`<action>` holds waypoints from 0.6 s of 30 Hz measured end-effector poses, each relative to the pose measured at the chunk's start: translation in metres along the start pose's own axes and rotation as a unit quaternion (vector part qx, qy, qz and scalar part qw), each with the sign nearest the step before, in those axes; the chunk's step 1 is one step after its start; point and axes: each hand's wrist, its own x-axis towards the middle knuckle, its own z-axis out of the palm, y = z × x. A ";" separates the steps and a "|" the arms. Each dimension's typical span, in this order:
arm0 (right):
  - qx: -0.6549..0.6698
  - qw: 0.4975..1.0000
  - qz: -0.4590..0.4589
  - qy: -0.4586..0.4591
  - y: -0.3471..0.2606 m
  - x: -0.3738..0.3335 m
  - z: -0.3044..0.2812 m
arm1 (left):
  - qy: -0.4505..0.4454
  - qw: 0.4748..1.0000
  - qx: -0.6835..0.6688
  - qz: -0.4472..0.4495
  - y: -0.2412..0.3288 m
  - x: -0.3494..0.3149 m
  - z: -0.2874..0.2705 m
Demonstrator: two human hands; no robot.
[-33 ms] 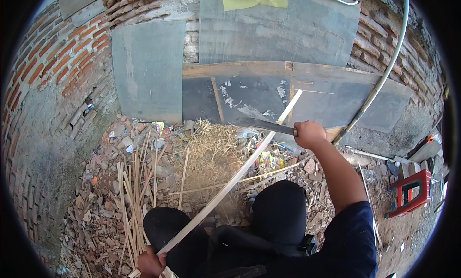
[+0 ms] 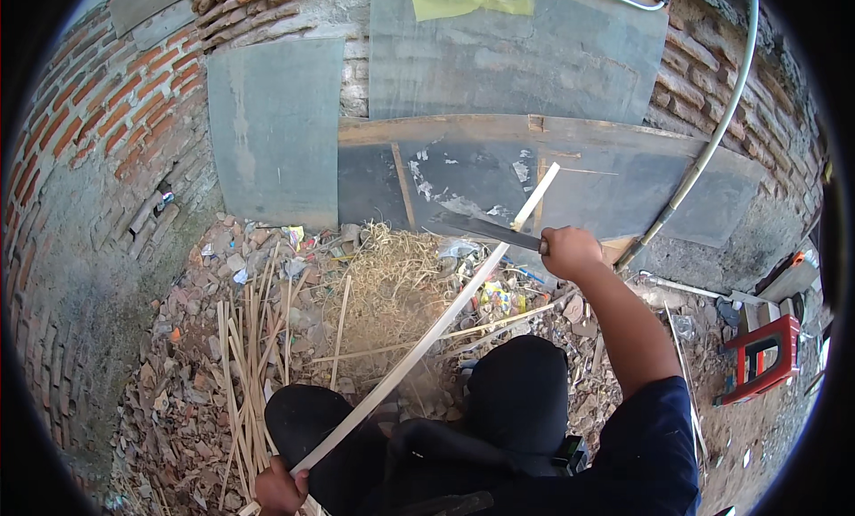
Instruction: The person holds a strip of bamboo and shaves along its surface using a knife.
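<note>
**Blade against a long pale strip, over a littered yard corner**

The right hand [image 2: 570, 251], right of centre, has its fingers clenched around the handle of a long dark blade [image 2: 485, 230]; the handle itself is buried in the fist and cannot be made out. The blade runs left from the fist and meets the pale bamboo strip [image 2: 427, 338] near the strip's upper end. At the lower edge of the frame the left hand [image 2: 280, 489] wraps the strip's bottom end; the fingers are partly cut off by the frame, so their exact hold is hard to read, though they are closed on the strip.

The strip is flat, narrow and light cream. It slants from the lower left up to the centre right, its tip standing in front of the dark board [image 2: 552, 173] that leans on the brick wall [image 2: 98, 133]. The person's dark-clad knees [image 2: 517, 391] lie beneath it and hide the ground there.

Left of the strip, a loose bundle of thinner sticks [image 2: 245, 356] lies on the rubble, and a heap of dry shavings [image 2: 392, 276] sits just behind. A red stool [image 2: 757, 356] stands well apart at the right edge, and a curved pipe [image 2: 712, 142] rises in the upper right.
</note>
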 end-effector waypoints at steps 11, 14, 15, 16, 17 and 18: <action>0.053 0.997 -0.046 0.042 0.002 -0.009 -0.001 | 0.044 0.999 -0.016 0.009 -0.008 -0.004 0.008; 0.154 0.966 0.165 0.126 0.065 0.008 0.016 | 0.040 0.999 -0.010 0.021 -0.005 -0.001 0.006; 0.157 0.966 0.161 0.128 0.071 0.009 0.021 | 0.026 0.999 0.008 0.021 -0.006 -0.002 0.002; 0.186 0.966 0.129 0.128 0.076 0.004 0.023 | 0.022 1.000 -0.002 0.019 -0.008 -0.003 0.004; 0.214 0.963 0.099 0.127 0.079 0.000 0.025 | 0.023 1.000 -0.001 0.017 -0.010 -0.004 0.006; 0.234 0.958 0.086 0.140 0.074 -0.008 0.024 | 0.032 0.999 -0.006 0.017 -0.011 -0.005 0.007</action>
